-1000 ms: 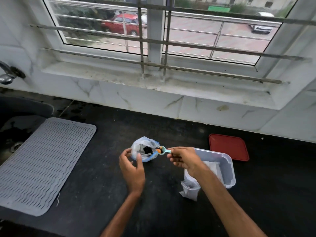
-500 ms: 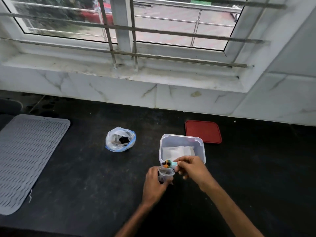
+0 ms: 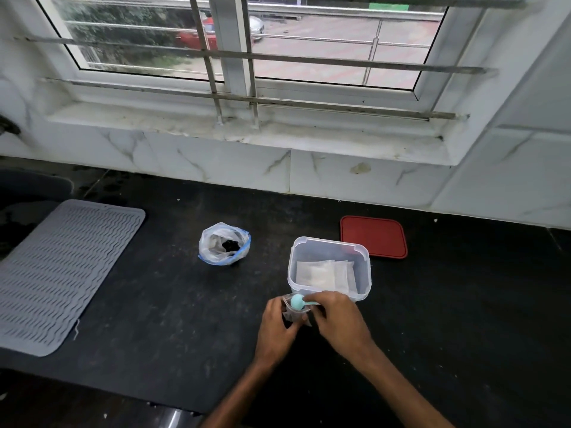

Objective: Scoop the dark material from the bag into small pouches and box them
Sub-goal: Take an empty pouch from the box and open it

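Note:
A clear plastic bag (image 3: pixel 224 244) with dark material inside sits open on the black counter (image 3: pixel 173 319). A clear plastic box (image 3: pixel 330 250) holding white pouches stands to its right. In front of the box my left hand (image 3: pixel 276 330) holds a small clear pouch (image 3: pixel 295 315) upright. My right hand (image 3: pixel 338 319) pinches the handle of a small teal scoop (image 3: pixel 298 302), turned upside down over the pouch's mouth. Some dark material shows inside the pouch.
A red lid (image 3: pixel 374 236) lies flat behind the box on the right. A grey ribbed mat (image 3: pixel 58 273) covers the counter's left side beside a sink. A white marble wall and window sill run along the back.
My hands left the bag and came to the pouch in front of the box. The scoop, loaded a moment ago, now sits tipped over the pouch's mouth.

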